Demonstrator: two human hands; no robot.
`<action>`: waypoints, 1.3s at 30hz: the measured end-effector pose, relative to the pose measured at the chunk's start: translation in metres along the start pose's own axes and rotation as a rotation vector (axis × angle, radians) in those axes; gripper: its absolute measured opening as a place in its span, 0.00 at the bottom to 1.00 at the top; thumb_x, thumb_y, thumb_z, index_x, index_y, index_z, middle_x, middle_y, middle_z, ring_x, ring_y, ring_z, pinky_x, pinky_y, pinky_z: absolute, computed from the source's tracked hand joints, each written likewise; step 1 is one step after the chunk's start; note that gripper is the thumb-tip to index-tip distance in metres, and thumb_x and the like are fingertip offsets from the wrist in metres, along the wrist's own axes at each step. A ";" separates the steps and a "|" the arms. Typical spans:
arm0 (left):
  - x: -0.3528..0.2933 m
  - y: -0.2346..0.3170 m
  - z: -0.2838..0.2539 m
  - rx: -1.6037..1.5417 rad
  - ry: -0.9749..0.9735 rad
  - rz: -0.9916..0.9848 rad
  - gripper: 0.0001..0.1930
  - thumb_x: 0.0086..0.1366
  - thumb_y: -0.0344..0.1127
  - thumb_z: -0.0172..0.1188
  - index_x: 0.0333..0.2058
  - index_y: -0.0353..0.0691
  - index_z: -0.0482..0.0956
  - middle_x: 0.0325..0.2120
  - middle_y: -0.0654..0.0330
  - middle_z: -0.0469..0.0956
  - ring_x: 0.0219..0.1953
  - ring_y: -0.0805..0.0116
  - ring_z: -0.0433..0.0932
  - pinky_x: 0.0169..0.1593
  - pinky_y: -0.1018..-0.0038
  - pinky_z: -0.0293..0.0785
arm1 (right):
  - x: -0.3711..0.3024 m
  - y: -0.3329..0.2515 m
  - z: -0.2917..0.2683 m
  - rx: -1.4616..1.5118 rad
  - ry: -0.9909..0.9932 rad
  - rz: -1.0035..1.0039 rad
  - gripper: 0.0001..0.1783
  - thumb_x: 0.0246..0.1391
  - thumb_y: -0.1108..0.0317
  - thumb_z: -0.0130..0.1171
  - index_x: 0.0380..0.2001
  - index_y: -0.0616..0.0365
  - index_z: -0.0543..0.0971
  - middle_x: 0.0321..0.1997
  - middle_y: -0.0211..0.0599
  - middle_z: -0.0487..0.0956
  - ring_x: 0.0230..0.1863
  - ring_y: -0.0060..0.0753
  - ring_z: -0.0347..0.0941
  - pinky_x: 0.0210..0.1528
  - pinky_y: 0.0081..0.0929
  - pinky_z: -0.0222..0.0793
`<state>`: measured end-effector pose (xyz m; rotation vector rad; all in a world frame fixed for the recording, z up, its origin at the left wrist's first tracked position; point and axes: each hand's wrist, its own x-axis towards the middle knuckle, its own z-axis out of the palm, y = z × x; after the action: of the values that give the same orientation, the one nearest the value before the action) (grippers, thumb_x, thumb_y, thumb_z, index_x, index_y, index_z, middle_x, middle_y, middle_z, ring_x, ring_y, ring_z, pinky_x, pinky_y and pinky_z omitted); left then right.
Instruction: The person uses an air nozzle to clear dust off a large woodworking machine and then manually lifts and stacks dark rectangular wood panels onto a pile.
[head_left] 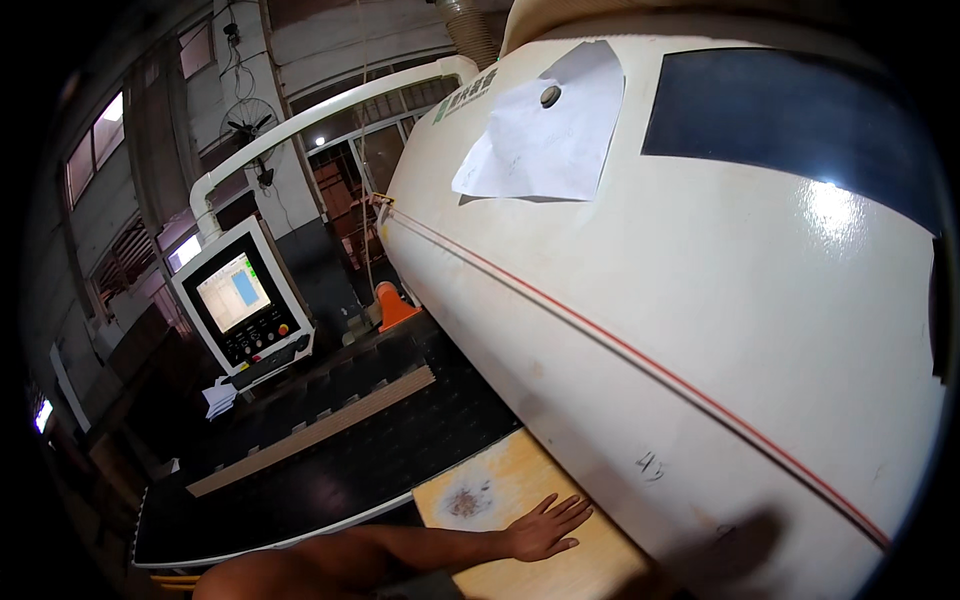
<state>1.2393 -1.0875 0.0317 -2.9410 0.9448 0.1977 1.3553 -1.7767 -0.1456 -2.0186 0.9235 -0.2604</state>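
Note:
My left hand [545, 528] lies palm down on a yellowish wooden board [490, 500], its fingers spread and nothing held. The fingertips point toward the lower edge of a large white machine housing [600, 370]. Beside the hand, the board carries a worn patch [468, 498] of grey and brown. My left forearm comes in from the lower left. My right hand is out of view.
A black machine bed [350, 470] stretches left, with long brown strips [320, 430] on it. Behind stands a control panel [238, 300] with a lit screen on a white arm [320, 110]. An orange part [396, 306] sits by the housing, which bears a paper sheet [545, 140] and dark window [790, 120].

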 end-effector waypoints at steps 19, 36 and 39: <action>-0.193 0.001 0.052 -1.220 0.374 -0.269 0.45 0.73 0.51 0.51 0.72 0.27 0.37 0.74 0.40 0.41 0.77 0.51 0.40 0.75 0.67 0.40 | -0.344 -0.053 0.021 0.329 0.035 -0.153 0.29 0.69 0.54 0.47 0.57 0.73 0.74 0.58 0.52 0.78 0.55 0.44 0.73 0.61 0.33 0.64; -0.588 -0.148 0.071 -1.490 0.396 -0.359 0.45 0.68 0.32 0.59 0.73 0.31 0.37 0.73 0.43 0.50 0.74 0.56 0.50 0.74 0.69 0.44 | -0.987 -0.104 0.183 0.336 0.428 -0.195 0.24 0.67 0.53 0.54 0.45 0.70 0.77 0.41 0.53 0.81 0.43 0.48 0.76 0.51 0.39 0.69; -0.627 -0.197 0.085 -1.546 0.419 -0.349 0.44 0.66 0.29 0.60 0.73 0.33 0.42 0.72 0.44 0.52 0.74 0.57 0.52 0.74 0.69 0.46 | -1.061 -0.113 0.204 0.422 0.381 -0.205 0.23 0.66 0.55 0.56 0.46 0.70 0.77 0.42 0.54 0.81 0.44 0.47 0.76 0.52 0.39 0.68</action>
<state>0.8400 -0.5592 0.0328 -4.6288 0.1337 0.4659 0.7693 -0.8710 -0.0131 -1.6928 0.8034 -0.9009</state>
